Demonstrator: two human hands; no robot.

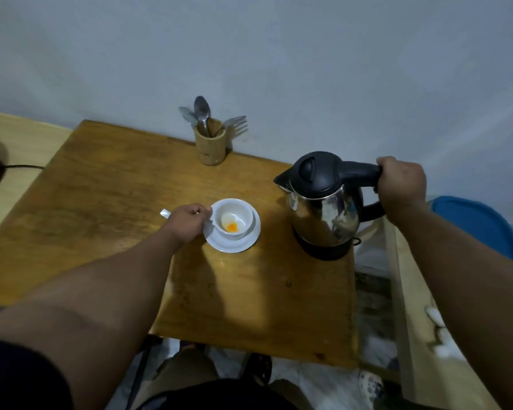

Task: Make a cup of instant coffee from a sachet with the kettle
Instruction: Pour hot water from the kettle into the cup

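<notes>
My right hand (402, 184) grips the kettle (326, 202) handle at centre right. My left hand (187, 221) closes on the cup (234, 217) handle, mid-frame, on its saucer (234, 247).

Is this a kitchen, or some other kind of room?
Probably a simple home kitchen corner or eating spot, though no sink or stove shows. A small wooden table stands against a plain wall, with a kettle, a cup on a saucer, and a wooden holder of spoons and forks.
</notes>
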